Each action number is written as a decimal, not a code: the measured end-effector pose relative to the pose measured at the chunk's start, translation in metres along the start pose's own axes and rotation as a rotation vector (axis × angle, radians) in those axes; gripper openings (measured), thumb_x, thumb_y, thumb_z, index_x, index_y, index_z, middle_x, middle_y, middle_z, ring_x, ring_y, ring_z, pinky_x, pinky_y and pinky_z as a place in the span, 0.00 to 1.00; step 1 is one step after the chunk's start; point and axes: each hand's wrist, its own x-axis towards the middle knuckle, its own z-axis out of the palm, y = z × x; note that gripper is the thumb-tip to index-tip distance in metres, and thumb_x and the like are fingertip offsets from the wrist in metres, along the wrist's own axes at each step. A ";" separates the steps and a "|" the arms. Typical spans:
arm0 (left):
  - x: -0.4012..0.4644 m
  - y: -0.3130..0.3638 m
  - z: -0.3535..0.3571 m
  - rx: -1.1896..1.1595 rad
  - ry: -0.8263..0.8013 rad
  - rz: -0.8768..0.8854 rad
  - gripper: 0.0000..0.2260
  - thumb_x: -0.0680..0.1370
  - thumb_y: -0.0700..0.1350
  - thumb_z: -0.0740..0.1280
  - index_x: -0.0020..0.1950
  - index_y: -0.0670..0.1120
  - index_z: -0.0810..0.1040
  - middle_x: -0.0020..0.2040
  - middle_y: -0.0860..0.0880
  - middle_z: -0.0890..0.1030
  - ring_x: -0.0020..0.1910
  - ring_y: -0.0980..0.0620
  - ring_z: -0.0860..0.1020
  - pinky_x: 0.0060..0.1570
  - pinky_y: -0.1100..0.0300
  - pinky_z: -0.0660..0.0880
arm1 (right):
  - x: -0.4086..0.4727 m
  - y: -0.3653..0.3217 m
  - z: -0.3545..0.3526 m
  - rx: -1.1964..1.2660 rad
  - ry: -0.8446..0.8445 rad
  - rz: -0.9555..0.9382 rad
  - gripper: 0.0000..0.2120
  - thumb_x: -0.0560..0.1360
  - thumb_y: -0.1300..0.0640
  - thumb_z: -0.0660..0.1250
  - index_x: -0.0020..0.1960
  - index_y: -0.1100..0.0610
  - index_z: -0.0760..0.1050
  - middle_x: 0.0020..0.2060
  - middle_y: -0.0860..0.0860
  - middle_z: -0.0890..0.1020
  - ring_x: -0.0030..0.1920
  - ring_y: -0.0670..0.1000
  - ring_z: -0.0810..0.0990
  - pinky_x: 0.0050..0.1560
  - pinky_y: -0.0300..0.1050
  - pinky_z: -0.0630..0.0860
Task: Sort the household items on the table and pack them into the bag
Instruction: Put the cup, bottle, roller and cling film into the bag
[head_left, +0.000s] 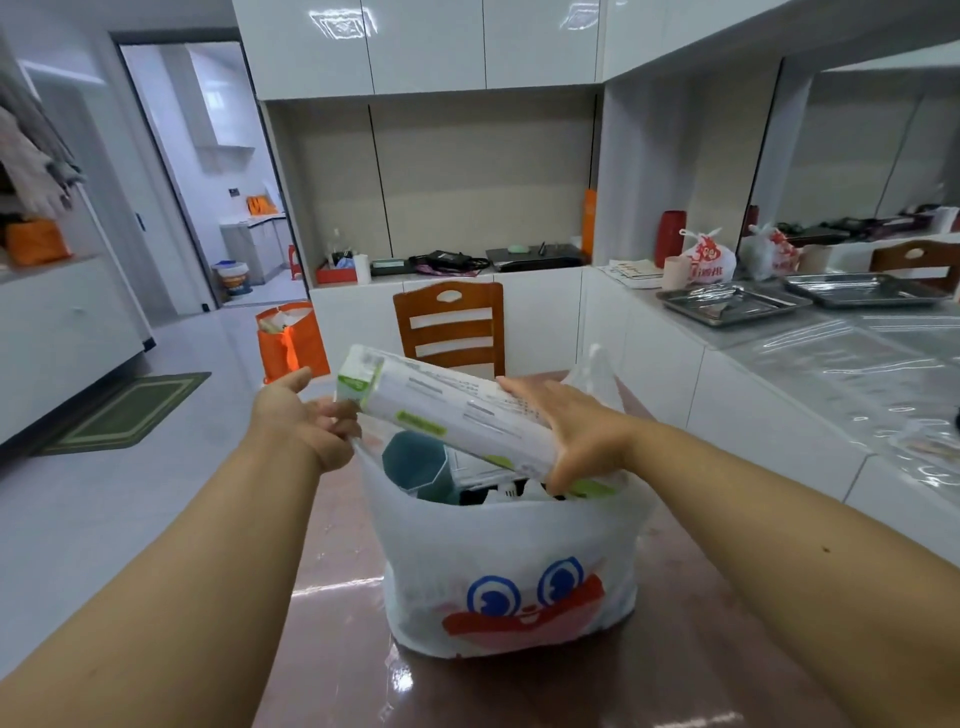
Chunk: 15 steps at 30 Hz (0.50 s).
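Observation:
A white bag (511, 561) with a blue-eyed cartoon face stands on the reddish-brown table (675, 675). Inside it I see a teal octagonal cup (418, 462) and dark and white items I cannot make out. Above the bag's mouth my right hand (569, 431) grips the near end of a long white and green box (447, 410), which is tilted with its far end up to the left. My left hand (306, 415) pinches the bag's left rim, its fingers curled beside the box's far end.
A wooden chair (449, 325) stands behind the table. An orange bag (291, 340) sits on the floor to the left. Along the right runs a white counter with metal trays (732, 304), a plastic bag (706, 257) and a red bottle.

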 end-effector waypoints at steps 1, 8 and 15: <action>0.002 0.001 -0.003 -0.005 0.005 0.001 0.21 0.78 0.55 0.61 0.67 0.46 0.71 0.48 0.44 0.83 0.23 0.57 0.66 0.19 0.70 0.62 | -0.002 0.003 -0.003 -0.052 -0.006 0.015 0.56 0.59 0.55 0.78 0.76 0.41 0.47 0.70 0.47 0.63 0.66 0.49 0.63 0.68 0.52 0.67; 0.005 0.009 0.000 0.167 -0.012 0.015 0.23 0.77 0.54 0.61 0.62 0.38 0.75 0.58 0.39 0.79 0.22 0.59 0.66 0.19 0.69 0.62 | -0.001 0.008 -0.007 -0.312 -0.129 0.058 0.56 0.62 0.50 0.78 0.76 0.36 0.44 0.73 0.47 0.61 0.69 0.52 0.62 0.70 0.58 0.64; -0.003 0.005 0.027 0.592 -0.002 0.061 0.22 0.76 0.54 0.63 0.58 0.37 0.78 0.54 0.41 0.83 0.24 0.57 0.66 0.21 0.69 0.64 | 0.003 0.000 -0.015 -0.304 -0.109 0.052 0.48 0.64 0.45 0.77 0.75 0.38 0.52 0.75 0.46 0.60 0.75 0.53 0.56 0.73 0.61 0.57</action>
